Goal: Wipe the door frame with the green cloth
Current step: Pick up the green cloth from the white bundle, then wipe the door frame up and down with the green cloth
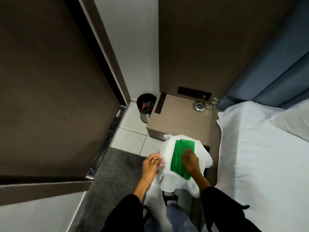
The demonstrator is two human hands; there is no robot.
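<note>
A folded green cloth (179, 156) lies on top of a white plastic bag (167, 174) in front of me, low in the view. My right hand (191, 162) rests on the cloth's right side with fingers curled over it. My left hand (151, 164) pinches the bag's left edge. The dark brown door (50, 89) fills the left side, and its frame (107, 52) runs diagonally beside it down to a metal threshold strip (107, 143).
A bedside table (182, 119) with an ashtray (200, 106) and glasses stands ahead. A black waste bin (145, 106) sits in the corner. The white bed (260, 156) is on the right. A grey mat (117, 173) covers the tiled floor.
</note>
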